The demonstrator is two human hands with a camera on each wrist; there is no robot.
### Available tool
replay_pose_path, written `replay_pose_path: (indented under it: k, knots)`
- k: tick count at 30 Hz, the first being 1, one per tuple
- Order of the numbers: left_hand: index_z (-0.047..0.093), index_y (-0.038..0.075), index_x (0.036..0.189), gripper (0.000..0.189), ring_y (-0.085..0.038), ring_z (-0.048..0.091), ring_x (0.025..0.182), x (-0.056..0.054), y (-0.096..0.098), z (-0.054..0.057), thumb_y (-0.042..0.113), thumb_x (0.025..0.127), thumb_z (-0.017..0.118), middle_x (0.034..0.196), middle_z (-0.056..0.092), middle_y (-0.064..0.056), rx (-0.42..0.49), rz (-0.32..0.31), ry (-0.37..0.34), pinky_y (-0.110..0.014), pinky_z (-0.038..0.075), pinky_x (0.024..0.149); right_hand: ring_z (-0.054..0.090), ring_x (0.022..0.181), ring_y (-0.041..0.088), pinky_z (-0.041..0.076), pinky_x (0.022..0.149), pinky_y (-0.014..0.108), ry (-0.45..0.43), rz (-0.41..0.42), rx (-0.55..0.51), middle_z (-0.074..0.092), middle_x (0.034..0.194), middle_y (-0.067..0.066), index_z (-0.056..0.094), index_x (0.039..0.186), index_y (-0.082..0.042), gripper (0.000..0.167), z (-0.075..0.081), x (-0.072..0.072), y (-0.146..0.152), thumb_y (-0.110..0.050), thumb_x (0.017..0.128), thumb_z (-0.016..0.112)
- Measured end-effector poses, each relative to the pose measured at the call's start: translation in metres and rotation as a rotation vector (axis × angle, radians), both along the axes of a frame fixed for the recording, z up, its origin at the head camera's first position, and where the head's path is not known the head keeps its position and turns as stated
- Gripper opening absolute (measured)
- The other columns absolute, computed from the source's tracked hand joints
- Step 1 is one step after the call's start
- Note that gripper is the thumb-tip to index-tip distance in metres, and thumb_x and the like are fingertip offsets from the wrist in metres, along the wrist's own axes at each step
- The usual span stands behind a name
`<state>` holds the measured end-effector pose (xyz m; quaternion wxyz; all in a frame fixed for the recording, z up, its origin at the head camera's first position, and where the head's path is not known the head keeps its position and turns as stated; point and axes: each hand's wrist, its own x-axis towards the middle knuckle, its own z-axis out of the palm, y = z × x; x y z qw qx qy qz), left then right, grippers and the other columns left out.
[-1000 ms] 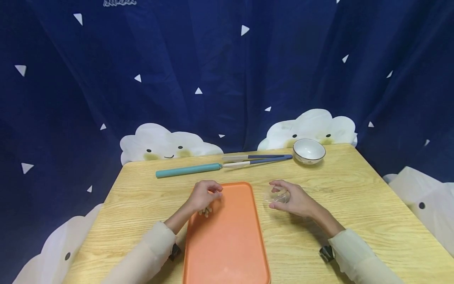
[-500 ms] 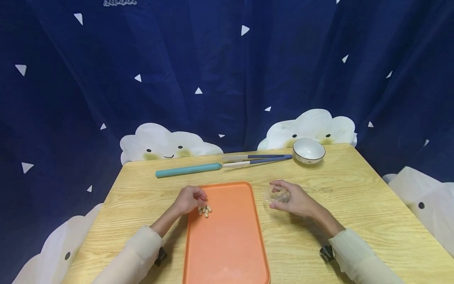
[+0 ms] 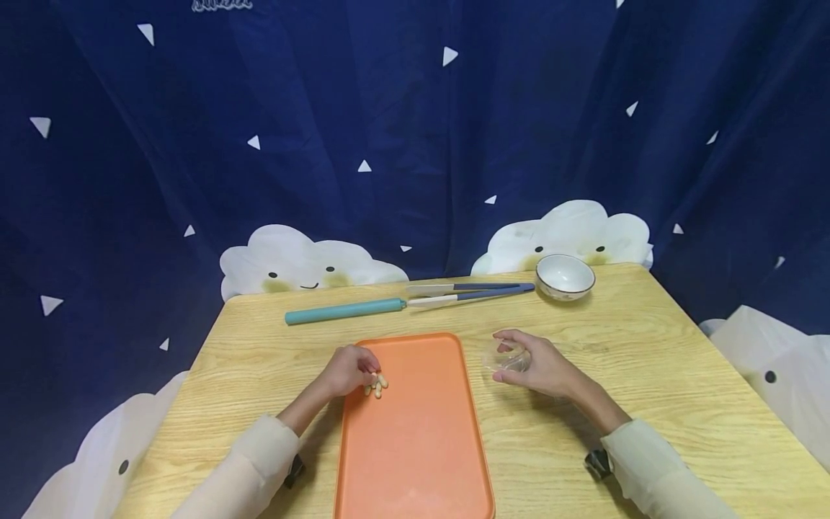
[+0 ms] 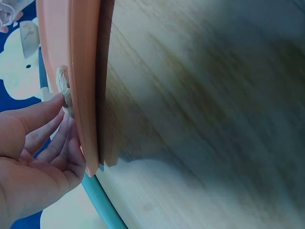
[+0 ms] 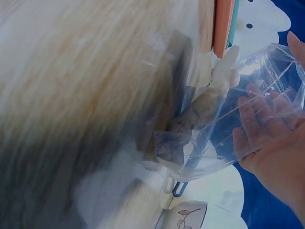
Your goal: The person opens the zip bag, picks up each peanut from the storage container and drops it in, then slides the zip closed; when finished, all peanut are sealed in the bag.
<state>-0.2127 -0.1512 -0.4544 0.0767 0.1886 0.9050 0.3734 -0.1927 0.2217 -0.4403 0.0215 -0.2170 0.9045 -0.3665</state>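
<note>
A small cluster of peanuts (image 3: pixel 378 390) lies near the far left corner of the orange tray (image 3: pixel 415 447). My left hand (image 3: pixel 350 369) reaches over the tray's left rim, its fingertips among them. In the left wrist view the thumb tip presses on a peanut (image 4: pixel 62 78), with the forefinger curled in behind. To the right of the tray, my right hand (image 3: pixel 541 364) holds a clear plastic bag (image 3: pixel 516 360) between curved fingers and thumb. Tan, peanut-like shapes (image 5: pixel 202 109) show through the film in the right wrist view.
Beyond the tray lie a teal stick (image 3: pixel 344 311) and tongs (image 3: pixel 473 294) with blue and pale arms. A white bowl (image 3: pixel 565 276) with a dark rim stands at the back right. A blue curtain (image 3: pixel 415 144) hangs behind the wooden table (image 3: pixel 648 360).
My left hand moved left from over the tray, uncovering the peanuts, then came down until its fingertips reached them. The right hand and the bag stayed in place.
</note>
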Motion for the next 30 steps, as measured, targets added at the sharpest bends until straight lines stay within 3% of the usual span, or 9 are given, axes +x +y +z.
replay_pose_path:
  k: [11,18,22,30]
  knots:
    - [0.07,0.0,0.076,0.006,-0.008,0.057,0.062,-0.004,0.0,0.005,-0.006,0.076,0.07,0.07,0.069,-0.008,0.001,0.025,-0.043,-0.022,0.046,0.056,0.058,0.113,0.029,0.045,0.091,0.048,0.007,-0.007,0.002,0.066,0.113,0.006,0.051,0.132,-0.017,0.066,-0.002,-0.001,0.0,-0.044,0.077,0.075]
    - [0.07,0.001,0.077,0.003,-0.007,0.06,0.066,-0.01,0.004,0.019,-0.001,0.078,0.072,0.072,0.069,-0.007,0.039,0.06,0.035,-0.021,0.047,0.059,0.058,0.113,0.029,0.045,0.091,0.048,0.018,-0.012,0.003,0.066,0.112,0.003,0.052,0.132,-0.017,0.066,-0.001,-0.001,0.001,-0.044,0.077,0.076]
    - [0.07,0.0,0.08,0.004,-0.008,0.059,0.067,-0.01,0.018,0.028,0.003,0.079,0.073,0.074,0.068,-0.007,0.091,0.088,0.021,-0.022,0.048,0.061,0.058,0.113,0.029,0.044,0.092,0.049,0.018,-0.013,0.0,0.067,0.112,0.004,0.052,0.132,-0.016,0.066,0.0,0.0,0.001,-0.043,0.077,0.076]
    - [0.069,0.002,0.085,0.004,-0.014,0.063,0.071,-0.011,0.063,0.039,0.005,0.083,0.071,0.079,0.069,-0.009,0.212,0.066,-0.021,-0.023,0.05,0.064,0.058,0.113,0.029,0.044,0.092,0.049,0.01,-0.007,-0.012,0.066,0.113,0.007,0.052,0.132,-0.016,0.066,0.0,0.0,0.0,-0.042,0.077,0.076]
